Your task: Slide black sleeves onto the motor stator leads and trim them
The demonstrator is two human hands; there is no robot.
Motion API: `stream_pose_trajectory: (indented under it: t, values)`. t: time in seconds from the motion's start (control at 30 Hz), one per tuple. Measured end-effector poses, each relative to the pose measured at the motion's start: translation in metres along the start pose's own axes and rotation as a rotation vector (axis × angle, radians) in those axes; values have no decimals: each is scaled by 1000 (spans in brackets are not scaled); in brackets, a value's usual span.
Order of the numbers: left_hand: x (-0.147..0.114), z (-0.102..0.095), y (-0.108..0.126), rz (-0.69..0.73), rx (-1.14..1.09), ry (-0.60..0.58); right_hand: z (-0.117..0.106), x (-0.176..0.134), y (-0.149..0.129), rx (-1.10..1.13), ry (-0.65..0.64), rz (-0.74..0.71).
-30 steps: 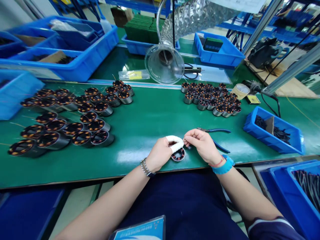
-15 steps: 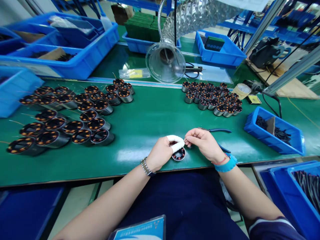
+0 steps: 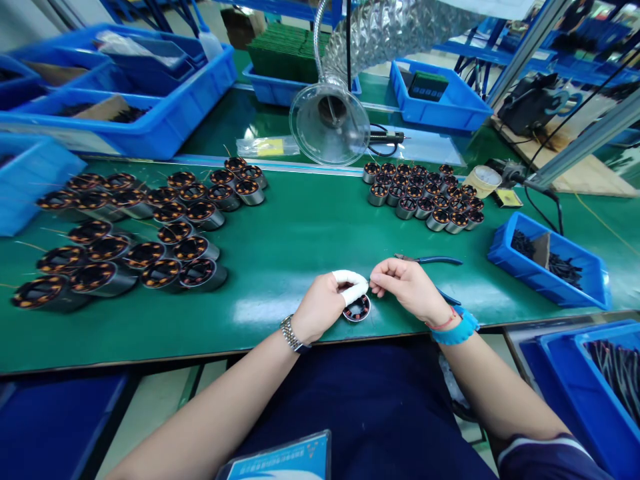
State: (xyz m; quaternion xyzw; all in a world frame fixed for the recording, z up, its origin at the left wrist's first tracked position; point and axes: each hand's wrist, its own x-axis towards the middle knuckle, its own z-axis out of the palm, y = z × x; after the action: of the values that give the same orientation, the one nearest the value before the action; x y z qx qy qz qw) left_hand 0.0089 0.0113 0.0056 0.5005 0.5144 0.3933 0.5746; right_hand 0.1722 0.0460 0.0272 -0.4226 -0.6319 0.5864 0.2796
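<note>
Item, far left of frame: loose cluster of wound motor stators (image 3: 135,233) on the green bench mat (image 3: 280,247), copper coils up, thin lead wires sticking out.

Item, lower centre: left hand (image 3: 325,303), thumb and forefinger wrapped in white tape (image 3: 351,285), curled closed over a single stator (image 3: 357,309) standing near the front edge of the mat — fingertips pinching at something too fine to make out (probably a lead wire).

Item, just right of it: right hand (image 3: 407,288), fingers drawn together in a pinch that meets the left fingertips above that stator; what it grips cannot be told.

Step judged in hand: dressing a lead on the single stator. The next move would call for a steady, fine pull without tipping the part.

Item, behind the right hand: blue-handled pliers (image 3: 433,261), lying untouched.

Item, upper right of centre: second, tighter group of stators (image 3: 425,197).

Item, right edge: blue bin (image 3: 550,263) of dark small parts.

Writing: none legible — the card at the bottom edge is blurred.
</note>
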Motion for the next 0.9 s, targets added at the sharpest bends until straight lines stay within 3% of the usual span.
stream_pose_trajectory:
  t: [0.37, 0.5, 0.9]
  values:
    - [-2, 0, 2, -18, -17, -7, -2, 1, -3, -307, -36, -68]
    - [-9, -4, 2, -52, -45, -53, 0, -1, -4, -270, -39, -57]
    - [-14, -4, -5, -33, 6, -13, 3, -2, 2, -202, -34, -83]
